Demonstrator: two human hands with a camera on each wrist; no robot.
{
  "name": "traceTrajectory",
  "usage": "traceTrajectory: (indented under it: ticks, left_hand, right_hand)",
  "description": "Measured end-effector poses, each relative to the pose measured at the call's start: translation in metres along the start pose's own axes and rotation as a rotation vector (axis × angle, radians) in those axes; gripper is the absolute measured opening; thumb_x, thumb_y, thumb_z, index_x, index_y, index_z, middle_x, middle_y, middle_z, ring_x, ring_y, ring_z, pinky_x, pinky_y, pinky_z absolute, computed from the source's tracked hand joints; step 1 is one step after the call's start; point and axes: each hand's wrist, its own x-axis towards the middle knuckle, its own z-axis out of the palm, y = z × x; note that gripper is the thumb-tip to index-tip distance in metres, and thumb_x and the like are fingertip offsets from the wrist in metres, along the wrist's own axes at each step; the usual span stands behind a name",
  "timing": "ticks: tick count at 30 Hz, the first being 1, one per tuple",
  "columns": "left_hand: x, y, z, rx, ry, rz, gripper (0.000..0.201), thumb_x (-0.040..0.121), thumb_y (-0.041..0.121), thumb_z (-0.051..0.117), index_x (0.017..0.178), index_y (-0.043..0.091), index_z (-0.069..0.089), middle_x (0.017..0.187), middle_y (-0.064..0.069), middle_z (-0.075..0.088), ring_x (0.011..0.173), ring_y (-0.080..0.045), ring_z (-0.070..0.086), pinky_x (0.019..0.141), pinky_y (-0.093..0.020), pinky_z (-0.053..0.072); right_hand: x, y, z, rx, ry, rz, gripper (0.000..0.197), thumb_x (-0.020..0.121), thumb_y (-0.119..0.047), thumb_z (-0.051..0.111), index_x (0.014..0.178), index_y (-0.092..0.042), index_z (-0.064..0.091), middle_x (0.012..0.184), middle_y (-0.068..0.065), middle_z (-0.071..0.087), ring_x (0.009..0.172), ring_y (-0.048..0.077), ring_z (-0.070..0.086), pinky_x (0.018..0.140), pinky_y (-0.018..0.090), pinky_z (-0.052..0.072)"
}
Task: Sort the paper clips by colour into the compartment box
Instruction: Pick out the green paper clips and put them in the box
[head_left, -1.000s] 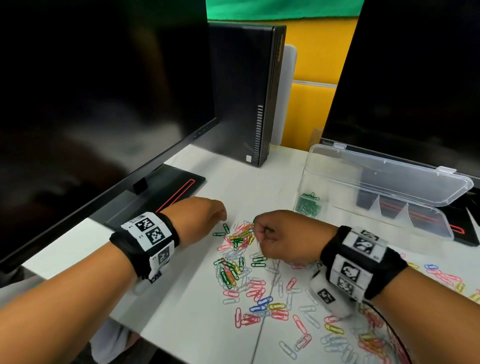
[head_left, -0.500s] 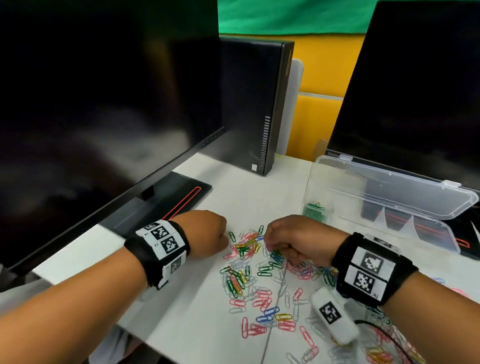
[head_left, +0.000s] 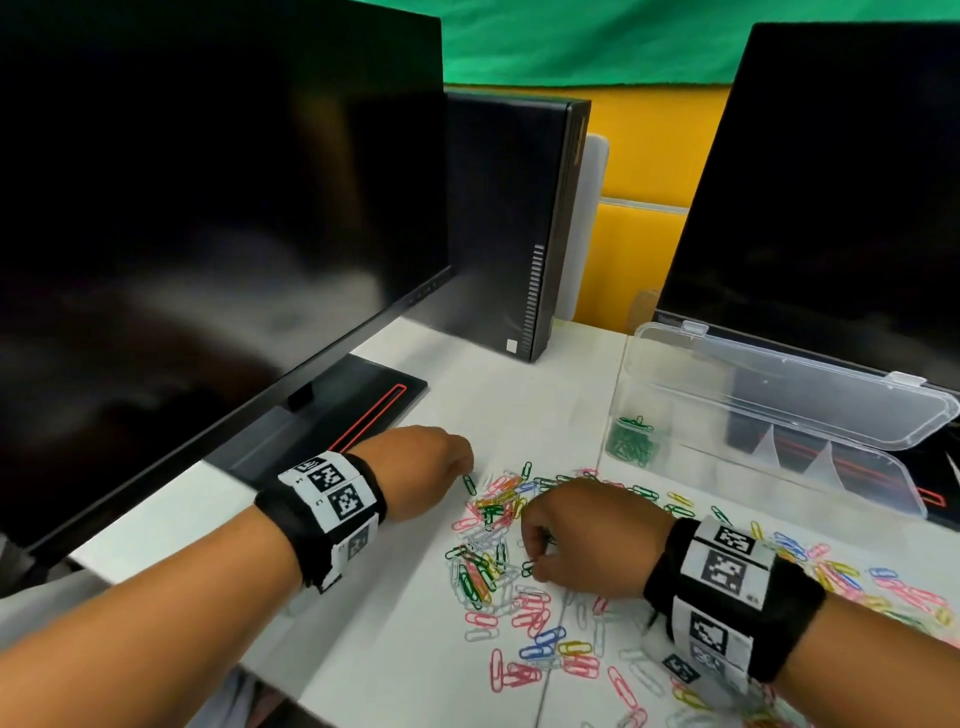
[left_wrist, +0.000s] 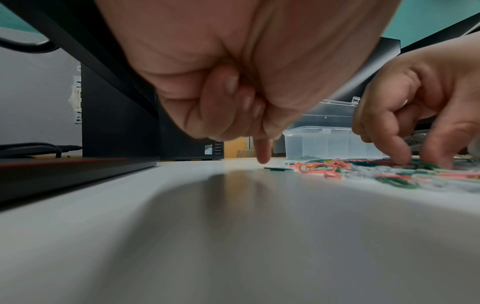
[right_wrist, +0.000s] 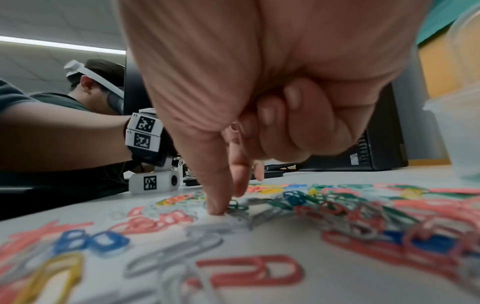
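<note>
Paper clips (head_left: 519, 597) of many colours lie scattered on the white table (head_left: 363, 623). The clear compartment box (head_left: 878, 486) stands at the back right, lid up, with green clips (head_left: 631, 444) in its left end compartment. My right hand (head_left: 535, 564) reaches down into the pile, thumb and forefinger pinching a green clip (right_wrist: 236, 207) on the table. At the pile's left edge my left hand (head_left: 465, 460) is curled, and its forefinger (left_wrist: 262, 152) points down just beside a lone green clip (head_left: 469, 484). I see nothing inside that fist.
A large monitor (head_left: 208, 234) and its base (head_left: 332, 415) border the left side. A black computer tower (head_left: 509, 234) stands behind, and a second monitor (head_left: 831, 182) rises behind the box. The table's front edge is close below the clips.
My right hand has drawn back toward me, from the pile's far edge down to a green clip nearer its middle. The left hand has stayed at the pile's left edge.
</note>
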Motion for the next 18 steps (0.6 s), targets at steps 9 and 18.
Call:
traceTrajectory:
  ticks: [9, 18]
  left_hand:
    - [-0.003, 0.007, -0.004, 0.136, 0.002, 0.020, 0.019, 0.096, 0.043, 0.052, 0.102, 0.032, 0.066, 0.097, 0.010, 0.068, 0.086, -0.014, 0.062, 0.081, -0.035, 0.054]
    - [-0.005, 0.010, -0.007, 0.098, 0.065, -0.054, 0.037, 0.098, 0.042, 0.036, 0.082, 0.015, 0.056, 0.076, -0.002, 0.060, 0.071, -0.020, 0.057, 0.066, -0.032, 0.048]
  right_hand:
    - [0.005, -0.007, 0.000, -0.042, -0.123, 0.004, 0.014, 0.084, -0.024, 0.061, 0.091, -0.014, 0.070, 0.093, 0.003, 0.070, 0.082, 0.024, 0.064, 0.068, 0.032, 0.051]
    - [0.005, 0.050, -0.070, 0.009, 0.178, 0.263, 0.021, 0.089, -0.024, 0.062, 0.094, -0.004, 0.067, 0.100, 0.011, 0.067, 0.088, 0.027, 0.061, 0.064, 0.028, 0.039]
